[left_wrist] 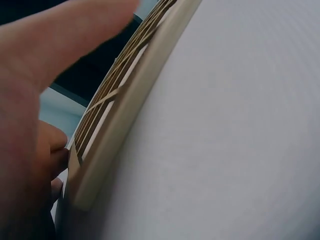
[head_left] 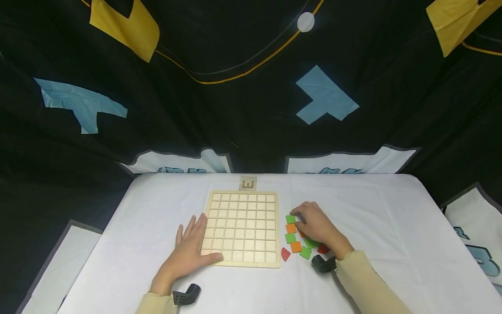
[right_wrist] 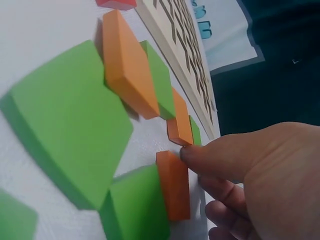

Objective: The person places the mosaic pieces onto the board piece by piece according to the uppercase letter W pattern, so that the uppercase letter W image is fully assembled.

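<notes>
In the head view a pale wooden grid board (head_left: 243,229) lies on the white table. My left hand (head_left: 186,257) rests at its lower left corner, fingers spread along the left side and thumb over the near edge. To the board's right, my right hand (head_left: 315,222) is bent over a green square tile (head_left: 290,219), pinching it with index fingertip at the far edge and thumb at the near corner. An orange tile (head_left: 291,228) lies just below, close to the thumb. In the right wrist view the thumb (right_wrist: 200,155) hides part of this row.
More orange and green tiles lie nearer, among them a green one (head_left: 305,252). Red wedge pieces (head_left: 286,254) lie beside the board and under the right wrist. A small printed grid card (head_left: 248,183) lies beyond the board. Dark patterned cloth (head_left: 235,117) hangs behind the table.
</notes>
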Demonstrator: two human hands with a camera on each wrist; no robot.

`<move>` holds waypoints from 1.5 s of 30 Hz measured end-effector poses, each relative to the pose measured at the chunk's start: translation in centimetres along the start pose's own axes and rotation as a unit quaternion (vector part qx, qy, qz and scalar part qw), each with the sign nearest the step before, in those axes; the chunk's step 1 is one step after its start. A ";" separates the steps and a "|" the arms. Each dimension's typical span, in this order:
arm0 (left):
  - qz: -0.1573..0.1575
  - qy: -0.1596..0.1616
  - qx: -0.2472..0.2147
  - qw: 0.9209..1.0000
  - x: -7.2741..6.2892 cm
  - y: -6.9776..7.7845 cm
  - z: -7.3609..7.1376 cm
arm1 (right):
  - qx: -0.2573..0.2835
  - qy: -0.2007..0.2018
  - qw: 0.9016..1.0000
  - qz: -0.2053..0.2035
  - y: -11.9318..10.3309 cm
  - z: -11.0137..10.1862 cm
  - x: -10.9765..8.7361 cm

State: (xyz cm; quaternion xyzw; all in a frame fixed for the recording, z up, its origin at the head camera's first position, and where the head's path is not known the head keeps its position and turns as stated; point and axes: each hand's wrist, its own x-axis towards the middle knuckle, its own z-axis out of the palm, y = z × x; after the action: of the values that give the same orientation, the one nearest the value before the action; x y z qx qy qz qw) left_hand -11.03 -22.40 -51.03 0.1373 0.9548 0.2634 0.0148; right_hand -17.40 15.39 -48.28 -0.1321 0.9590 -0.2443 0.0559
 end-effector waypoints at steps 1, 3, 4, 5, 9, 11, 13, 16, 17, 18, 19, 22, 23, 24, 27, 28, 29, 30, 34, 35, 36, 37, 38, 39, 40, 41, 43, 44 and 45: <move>-0.002 -0.002 0.003 1.000 0.0 0.0 0.0 | -0.004 0.001 1.000 -0.001 0.0 0.0 0.0; -0.004 -0.004 0.007 1.000 0.0 -0.1 0.1 | -0.009 0.002 1.000 0.001 0.0 0.2 0.0; -0.005 -0.005 0.009 1.000 -0.1 -0.2 0.1 | -0.011 0.002 1.000 0.002 0.0 0.2 0.0; -0.005 -0.006 0.010 1.000 -0.1 -0.2 0.1 | -0.012 0.002 1.000 0.003 0.1 0.3 0.0; -0.004 -0.006 0.012 1.000 -0.2 -0.4 0.2 | -0.014 0.000 1.000 0.003 0.1 0.4 0.0; -0.004 -0.005 0.011 1.000 -0.3 -0.4 0.2 | -0.012 0.000 1.000 -0.001 0.2 0.4 0.0; -0.004 -0.003 0.010 1.000 -0.2 -0.3 0.2 | -0.011 -0.001 1.000 -0.003 0.4 0.5 0.0; -0.001 -0.001 0.010 1.000 -0.1 -0.2 0.1 | -0.006 -0.002 1.000 -0.004 0.6 0.5 0.0; 0.000 0.001 0.010 1.000 -0.1 -0.2 0.2 | -0.005 -0.003 1.000 -0.003 0.7 0.5 0.0; 0.002 0.001 0.010 1.000 -0.1 -0.2 0.2 | -0.004 -0.002 1.000 -0.002 0.7 0.5 0.0; 0.003 0.001 0.011 1.000 -0.1 -0.2 0.2 | -0.004 -0.001 1.000 -0.002 0.8 0.5 0.0; 0.006 0.003 0.011 1.000 -0.1 -0.2 0.2 | 0.002 0.000 1.000 -0.001 0.7 0.3 -0.1; 0.006 0.004 0.010 1.000 -0.1 -0.2 0.2 | 0.004 -0.001 1.000 -0.002 0.7 0.3 -0.1; 0.005 0.004 0.010 1.000 -0.1 -0.2 0.2 | 0.006 -0.001 1.000 -0.002 0.6 0.3 -0.1; 0.004 0.004 0.011 1.000 -0.1 -0.2 0.2 | 0.012 -0.001 1.000 -0.003 0.6 0.2 -0.2; 0.004 0.004 0.011 1.000 -0.1 -0.2 0.2 | 0.013 -0.001 1.000 -0.003 0.6 0.2 -0.2; 0.006 0.005 0.009 1.000 -0.1 -0.2 0.2 | 0.015 -0.001 1.000 -0.003 0.5 0.2 -0.2; 0.006 0.006 0.009 1.000 0.0 -0.1 0.2 | 0.016 -0.001 1.000 -0.004 0.5 0.2 -0.3; 0.009 0.009 0.007 1.000 0.0 0.0 0.2 | 0.017 0.004 1.000 -0.016 0.4 0.1 -0.3; 0.010 0.011 0.007 1.000 0.0 0.0 0.2 | 0.018 0.005 1.000 -0.019 0.4 0.0 -0.4; 0.010 0.011 0.008 1.000 0.0 0.0 0.2 | 0.019 0.007 1.000 -0.022 0.3 0.0 -0.4; 0.010 0.012 0.009 1.000 0.0 0.0 0.2 | 0.019 0.008 0.999 -0.024 0.3 0.0 -0.4; 0.010 0.013 0.009 1.000 0.0 -0.1 0.2 | 0.020 0.009 0.999 -0.025 0.2 0.0 -0.3; 0.009 0.013 0.009 1.000 -0.1 -0.1 0.2 | 0.020 0.010 0.999 -0.025 0.1 0.0 -0.3; 0.009 0.013 0.011 1.000 -0.1 -0.1 0.2 | 0.022 0.010 0.999 -0.021 0.0 0.0 -0.3; 0.008 0.012 0.011 1.000 -0.1 -0.1 0.3 | 0.024 0.011 0.999 -0.020 0.0 0.1 -0.3; 0.007 0.010 0.013 1.000 -0.1 -0.2 0.3 | 0.027 0.013 0.999 -0.018 -0.2 0.1 -0.2; 0.006 0.009 0.013 1.000 -0.1 -0.2 0.3 | 0.029 0.015 0.999 -0.019 -0.4 0.0 -0.2; 0.007 0.009 0.013 1.000 -0.1 -0.2 0.3 | 0.032 0.016 0.999 -0.020 -0.5 0.0 -0.1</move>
State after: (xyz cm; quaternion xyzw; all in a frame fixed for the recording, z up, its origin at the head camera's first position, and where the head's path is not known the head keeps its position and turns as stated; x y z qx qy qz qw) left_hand -10.99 -22.45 -51.36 0.1415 0.9574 0.2519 0.0026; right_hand -17.15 14.98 -48.05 -0.1452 0.9488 -0.2778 0.0399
